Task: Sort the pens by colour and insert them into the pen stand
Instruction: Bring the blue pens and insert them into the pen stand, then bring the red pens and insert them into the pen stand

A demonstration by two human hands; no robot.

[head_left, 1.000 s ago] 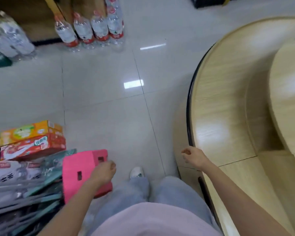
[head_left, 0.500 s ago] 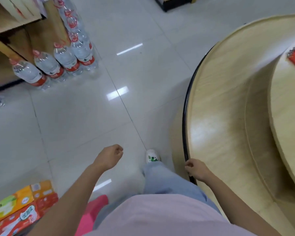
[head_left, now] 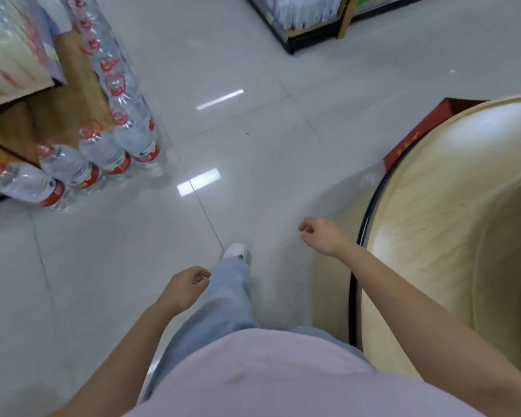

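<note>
From the head view, a person stands on a glossy pale grey tiled floor [head_left: 253, 145] in a shop aisle, looking down at their own body. The left hand [head_left: 187, 288] hangs in front of the left thigh with its fingers loosely curled toward the palm, and it holds nothing. The right hand [head_left: 319, 236] is held out further forward, just beside the black rim of a curved light wooden counter [head_left: 433, 206] but not touching it. Its fingers are likewise loosely curled and there is nothing in its grasp. Both forearms are bare.

Where the pens and the pen stand are cannot be told from this view.

Between the 2 hands, a leg in light blue jeans [head_left: 223, 302] reaches forward, ending in 1 white shoe [head_left: 235, 251] set on a tile seam. A pale pink shirt [head_left: 268, 371] fills the bottom of the frame.

To the left, clear plastic water bottles with red labels and caps [head_left: 103, 152] lie packed in a row on the floor against a brown wooden shelf unit [head_left: 15, 124]. A red box with yellow markings [head_left: 415, 136] sits behind the far end of the counter. At the top, a dark-based shelf [head_left: 307, 34] holds white packaged goods, too blurred to identify.
</note>
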